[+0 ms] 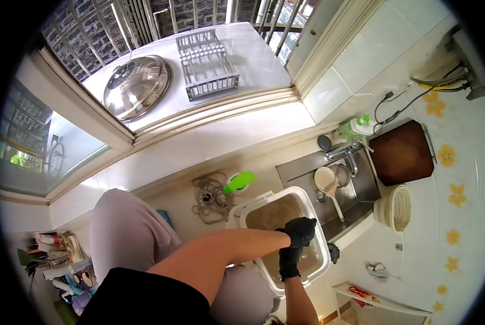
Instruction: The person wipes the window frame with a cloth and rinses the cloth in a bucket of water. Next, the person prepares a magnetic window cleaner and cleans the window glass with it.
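Observation:
Both hands wear black gloves and meet above a white bucket [322, 254] of murky brownish water [275, 214]. My left hand [302, 229], at the end of the arm crossing from the left, has its fingers curled; what they hold, if anything, is hidden. Just below it, my right hand [289, 259] reaches up from the bottom and touches the left hand near its wrist. The right fingers are hidden there. Outside the bucket's right rim sits a small dark object [333, 253] that I cannot identify.
Right of the bucket, a steel sink [356, 203] holds a long-handled strainer [326, 179] under a faucet [350, 154]. A tangled hose [212, 197] and a green-handled item [239, 182] lie left. A beige basin [399, 208], brown board [402, 153], dish rack [206, 62] and lid [137, 86] surround the area.

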{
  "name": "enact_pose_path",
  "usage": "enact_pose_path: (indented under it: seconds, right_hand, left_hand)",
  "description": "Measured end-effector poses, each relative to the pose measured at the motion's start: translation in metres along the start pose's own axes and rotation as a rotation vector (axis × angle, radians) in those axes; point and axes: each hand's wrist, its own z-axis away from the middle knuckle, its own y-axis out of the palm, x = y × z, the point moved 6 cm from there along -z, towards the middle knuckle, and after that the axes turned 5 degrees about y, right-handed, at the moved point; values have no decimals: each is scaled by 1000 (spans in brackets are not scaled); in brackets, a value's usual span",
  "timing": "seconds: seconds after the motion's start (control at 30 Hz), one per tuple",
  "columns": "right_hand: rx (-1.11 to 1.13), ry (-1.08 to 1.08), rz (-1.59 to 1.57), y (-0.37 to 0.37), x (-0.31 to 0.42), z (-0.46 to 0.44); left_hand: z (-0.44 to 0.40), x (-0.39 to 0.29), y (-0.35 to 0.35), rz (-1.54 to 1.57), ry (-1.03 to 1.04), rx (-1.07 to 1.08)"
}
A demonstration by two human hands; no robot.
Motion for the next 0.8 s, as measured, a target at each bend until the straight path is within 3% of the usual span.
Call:
enact_pose_path:
  seconds: [0.03, 0.1, 0.13, 0.17, 0.23, 0.27, 0.33, 0.37, 0.43, 0.47, 0.57, 0.67, 0.8]
  right_hand:
    - [-10, -5, 7, -2, 9, -4]
    - [-91, -236, -26, -2, 44, -2]
    - [-106, -178, -5, -2, 66, 4]
    - [-113, -179, 0, -7, 83, 7]
    - [-3, 63, 437, -5, 95, 9]
    - [-64, 120, 496, -5, 104, 11]
    - [-29, 196, 499, -5, 125, 18]
    - [13, 270, 501, -6, 127, 20]
    - [13, 236, 690, -7, 121, 13]
    - [57, 261, 823, -5, 128, 12]
    - [122, 290, 1008, -3, 118, 6]
    - [142, 279, 1057, 0, 114, 3]
    - [130, 143, 991, 4, 116, 9]
  left_hand:
    - [-5, 8, 7, -37, 29, -44]
    - [-12, 14, 9, -166, 112, -121]
    - [-6, 11, 2, -7, -62, -51]
    - [-1, 10, 2, -68, -29, -164]
    - [12, 14, 3, 197, 160, -603]
    - [0, 24, 5, 201, 166, -596]
    - [-27, 41, 16, -141, 58, -253]
    - [-23, 41, 19, -137, 63, -248]
    - [-6, 48, 12, 307, 96, -435]
    - [-6, 38, 4, -52, 258, -347]
    - [-22, 54, 9, -173, 115, -362]
    - [-14, 56, 5, -262, 257, -405]
    - [-14, 76, 7, -168, 167, -484]
